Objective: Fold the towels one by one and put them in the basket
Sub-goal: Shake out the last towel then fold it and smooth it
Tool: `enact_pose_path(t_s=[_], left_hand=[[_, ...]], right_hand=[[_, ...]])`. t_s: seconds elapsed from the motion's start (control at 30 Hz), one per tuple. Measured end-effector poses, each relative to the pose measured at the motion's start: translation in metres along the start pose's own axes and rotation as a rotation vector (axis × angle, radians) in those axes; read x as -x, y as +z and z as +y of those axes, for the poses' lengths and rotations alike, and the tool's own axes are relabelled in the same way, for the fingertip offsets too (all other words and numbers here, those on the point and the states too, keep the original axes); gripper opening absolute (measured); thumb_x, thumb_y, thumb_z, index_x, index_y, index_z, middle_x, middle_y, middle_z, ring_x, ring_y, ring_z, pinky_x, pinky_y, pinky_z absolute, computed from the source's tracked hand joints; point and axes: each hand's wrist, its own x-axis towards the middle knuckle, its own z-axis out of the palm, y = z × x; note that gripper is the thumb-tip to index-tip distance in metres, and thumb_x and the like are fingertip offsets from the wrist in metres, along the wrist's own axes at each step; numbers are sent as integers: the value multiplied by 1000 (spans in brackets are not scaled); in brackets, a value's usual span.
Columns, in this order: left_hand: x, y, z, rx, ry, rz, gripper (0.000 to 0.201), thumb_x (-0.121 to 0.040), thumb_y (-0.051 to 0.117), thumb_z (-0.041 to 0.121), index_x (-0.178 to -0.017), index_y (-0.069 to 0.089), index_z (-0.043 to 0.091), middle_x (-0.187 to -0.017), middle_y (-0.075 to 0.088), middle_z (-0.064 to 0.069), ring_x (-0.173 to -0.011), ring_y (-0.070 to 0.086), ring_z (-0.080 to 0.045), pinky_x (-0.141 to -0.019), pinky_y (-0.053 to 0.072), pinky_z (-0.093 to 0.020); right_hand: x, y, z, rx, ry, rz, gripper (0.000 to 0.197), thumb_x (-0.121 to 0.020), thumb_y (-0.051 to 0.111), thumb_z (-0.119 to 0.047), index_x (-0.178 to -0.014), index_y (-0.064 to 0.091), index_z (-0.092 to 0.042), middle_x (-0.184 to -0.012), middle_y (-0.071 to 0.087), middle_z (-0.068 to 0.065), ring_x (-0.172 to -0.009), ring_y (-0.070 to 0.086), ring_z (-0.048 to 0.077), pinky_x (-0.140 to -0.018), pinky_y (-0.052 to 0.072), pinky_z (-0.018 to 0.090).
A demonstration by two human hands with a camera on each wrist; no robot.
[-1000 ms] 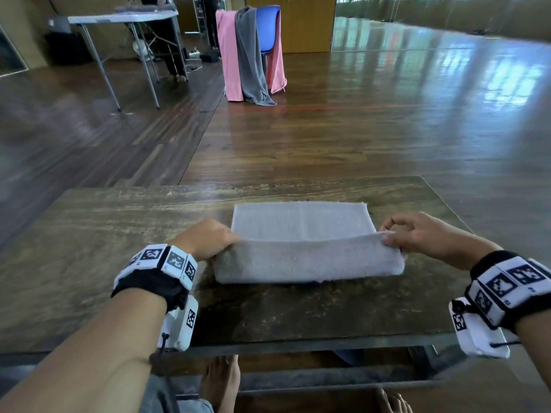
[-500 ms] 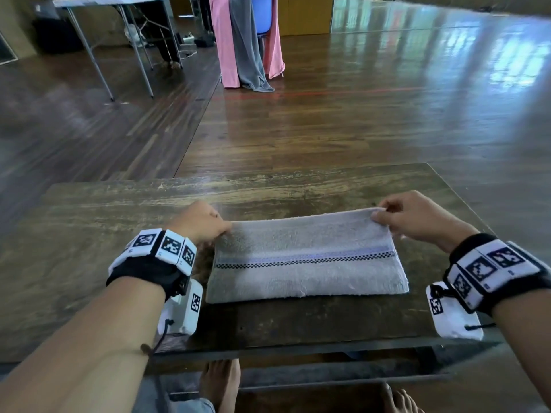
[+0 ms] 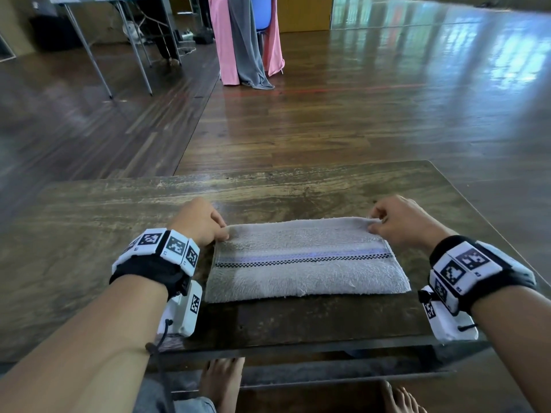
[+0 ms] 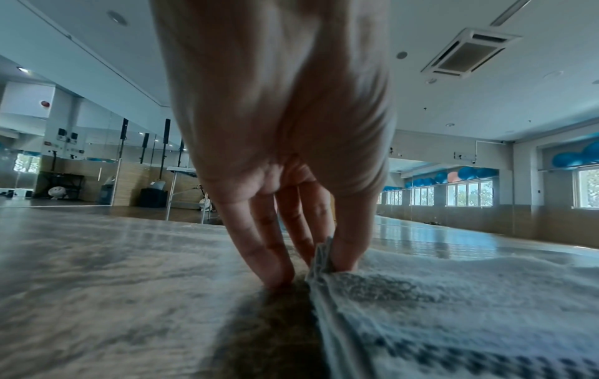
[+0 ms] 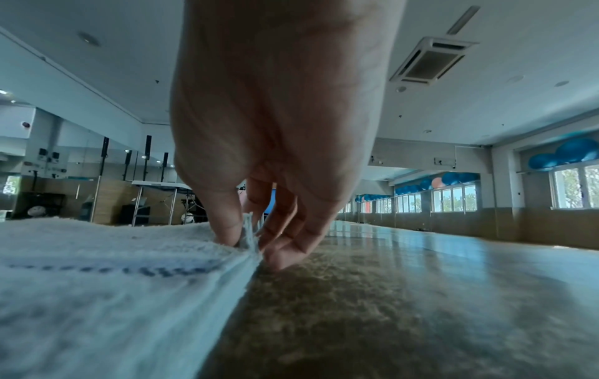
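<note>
Towel [image 3: 304, 260] lies folded on table [image 3: 89, 234]; far corners are pinched by left hand [image 3: 199, 223] and right hand [image 3: 401, 223].

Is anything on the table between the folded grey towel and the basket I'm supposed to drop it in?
Cannot say: no basket shows in any view. The towel lies on the table, the left hand and right hand pinching its far corners.

Mirrored gym hall [image 4: 81, 159], exercise balls [image 5: 577, 153]
</note>
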Motion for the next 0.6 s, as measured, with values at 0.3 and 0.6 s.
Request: enact_pose_path(t_s=[0.3,0.6], left_hand=[[10,-20,22,178,332,638,10,-82,75,2,-85,73,11,-85,68,-3,-72,58,-12,-62,40,-10],[12,-8,3,132,311,352,15,-79,81,12,-78,71,24,-90,63,10,-78,56,-6,-66,45,-22]], right_hand=[[14,-42,-26,-148,-139,605,10,-85,70,-8,-90,76,-14,-88,65,0,-77,60,16,-69,31,12],[34,-24,7,-142,-254,388,35,-85,60,9,-88,66,-25,-100,59,-5,-91,58,18,-81,48,29]])
